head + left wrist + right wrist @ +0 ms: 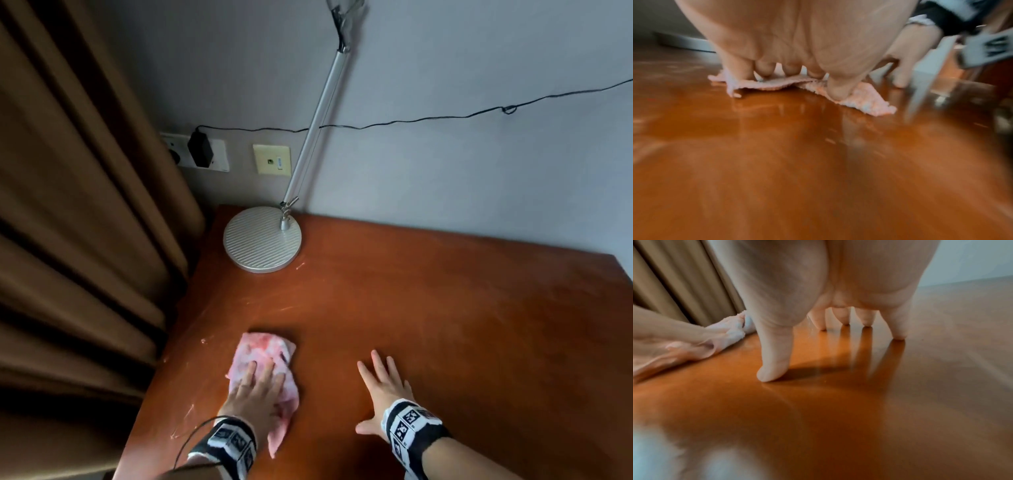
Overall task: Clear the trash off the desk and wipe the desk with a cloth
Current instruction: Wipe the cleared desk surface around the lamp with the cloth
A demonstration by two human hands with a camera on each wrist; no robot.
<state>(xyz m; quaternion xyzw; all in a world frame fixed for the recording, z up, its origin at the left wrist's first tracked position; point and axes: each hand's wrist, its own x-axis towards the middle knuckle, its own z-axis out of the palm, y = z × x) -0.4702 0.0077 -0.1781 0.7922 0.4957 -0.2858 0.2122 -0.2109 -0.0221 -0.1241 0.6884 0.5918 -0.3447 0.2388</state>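
Pressing flat on a pink cloth (263, 373), the left hand (255, 394) has its fingers laid out straight across the fabric; no curl round it, no pinch. The left wrist view confirms this: fingertips (764, 71) and thumb bear down on the cloth (865, 100), whose edges spread on the wood beneath the palm.

Cloth position: near-left part of the desk (445, 325), close to the left edge, crumpled, one corner trailing back toward the left wrist band (229, 442).

Right hand (383, 387): released, fingers spread and straight, resting on bare wood just right of the cloth, not touching it. Right wrist view: fingertips (900, 334) and thumb meet the desk surface (838, 418); the cloth (723, 332) lies to the left of the thumb. The right wrist carries a black-and-white marker band (411, 428).

Desk surface: reddish-brown, glossy, with pale smears and streaks around the cloth and toward the lamp.

Other items:
- Silver desk lamp (262, 240), round ribbed base on the far-left corner of the desk, arm leaning up and to the right.
- Brown curtain (78, 212) hanging along the left side of the desk.
- Wall socket with a black adapter (200, 149) plugged in; its thin cable (428, 118) runs right along the grey wall.
- Beige wall plate (271, 159) beside the socket, behind the lamp arm.
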